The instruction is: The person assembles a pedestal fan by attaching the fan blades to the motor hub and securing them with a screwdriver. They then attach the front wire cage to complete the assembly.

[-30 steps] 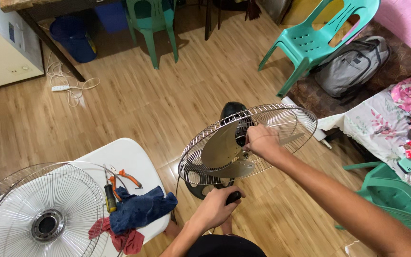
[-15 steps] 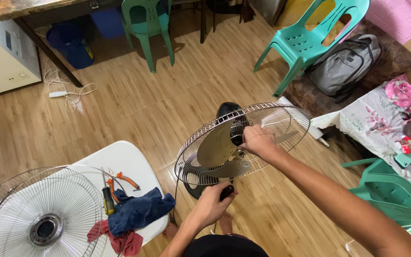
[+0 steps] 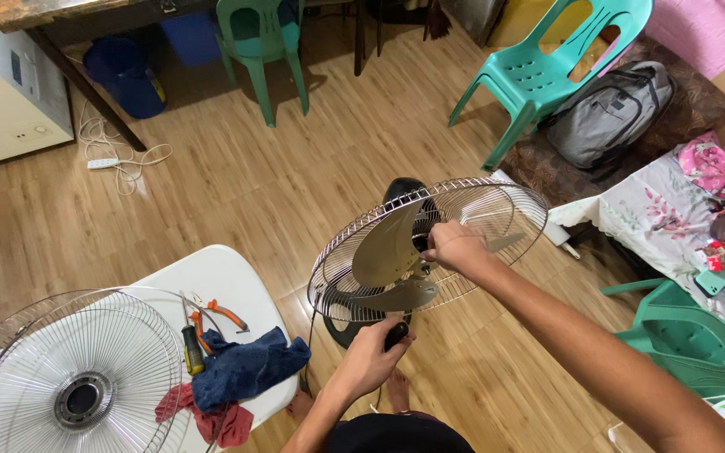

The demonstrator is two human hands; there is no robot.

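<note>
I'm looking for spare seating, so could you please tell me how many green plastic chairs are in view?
3: one chair at top centre by the table, one chair at top right beside the grey backpack, and one chair partly cut off at lower right.

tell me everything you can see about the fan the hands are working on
The fan has its front guard off: a round chrome wire rear cage, tilted, holds grey metal-looking blades around a dark hub. A black motor housing shows behind. The right hand grips at the hub; the left hand holds a black part below the cage. It stands over wood flooring.
</note>
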